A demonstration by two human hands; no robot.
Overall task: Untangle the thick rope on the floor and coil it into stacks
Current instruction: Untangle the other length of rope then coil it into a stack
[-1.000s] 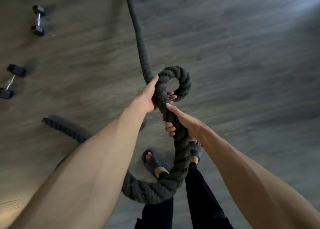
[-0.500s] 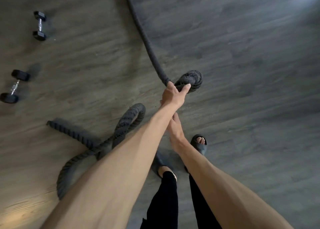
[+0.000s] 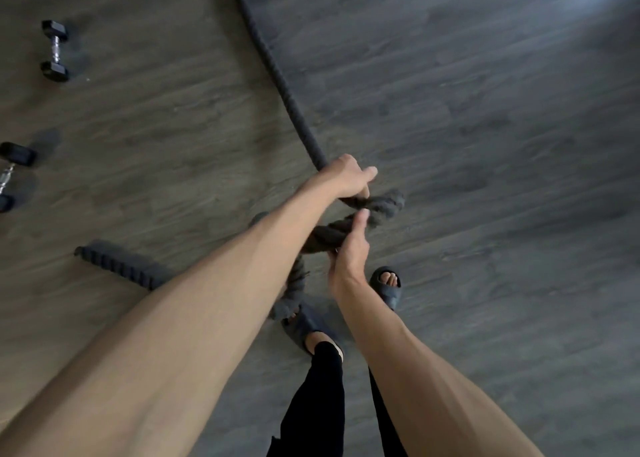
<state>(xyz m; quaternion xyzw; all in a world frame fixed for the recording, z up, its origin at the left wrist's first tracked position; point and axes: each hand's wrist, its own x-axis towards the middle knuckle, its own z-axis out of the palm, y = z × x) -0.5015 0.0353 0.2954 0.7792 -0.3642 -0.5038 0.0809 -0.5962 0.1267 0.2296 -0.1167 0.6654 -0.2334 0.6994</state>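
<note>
1. Left hand [image 3: 341,179] reaches forward, fingers curled down over the thick rope [image 3: 277,72], gripping it where the long straight run meets a tight bend
2. Right hand [image 3: 348,254] sits just nearer the body, thumb pointing up, fingers wrapped around the lower strand of the same bend, so both hands are closed around rope
3. The bend folds back on itself between the two hands and its tip pokes out to the right of them; this part is motion-blurred, so the strand detail is soft
4. From the left hand the rope runs away across the floor [image 3: 485,145] and leaves the frame at the top edge
5. From the right hand the rope drops beside the left forearm toward the left slipper [image 3: 303,325]; cannot tell if it touches the slipper
6. Rope end [image 3: 117,264], dark with a ribbed wrap, lies flat on the floor at the left and disappears behind the left forearm
7. Right slipper [image 3: 388,285] shows toes, just beside the right wrist in view
8. Black trousers [image 3: 311,404] are visible between the two forearms at the bottom
9. Hex dumbbell [image 3: 54,51] lies far left, well apart from the rope; a second dumbbell [image 3: 12,174] below it is cut off by the frame edge
10. The floor is grey wood-grain planks, brighter at the top right corner
</note>
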